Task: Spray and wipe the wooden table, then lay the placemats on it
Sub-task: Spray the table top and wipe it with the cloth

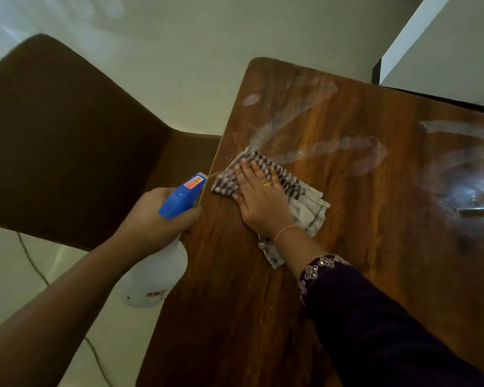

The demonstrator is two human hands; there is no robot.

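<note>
Right hand [259, 199] is flat on the striped cloth [305, 202]. Its fingers [252, 170] are straight and close together, pressing down on the cloth rather than gripping it. The cloth is bunched up on the wooden counter [347, 233], close to the counter's left edge, and part of it trails back toward the near side under the wrist. There's a thin band [287, 229] around that wrist and a dark embroidered sleeve [375, 317] further down the arm.

Left hand [157, 216] has the spray bottle [183, 195]. Its fingers [192, 213] are curled tight around the neck just under the blue trigger head, and the white body hangs below the hand. The bottle is held in the air just off the left edge of the counter, with the nozzle aimed right and far, toward the cloth. Can't tell if a finger is actually on the trigger, the blue head hides it.

Pale wet streaks [347, 146] loop across the counter beyond and to the right of the cloth. A brown chair [67, 135] sits to the left, and a cable [31, 261] runs along the floor near it.
</note>
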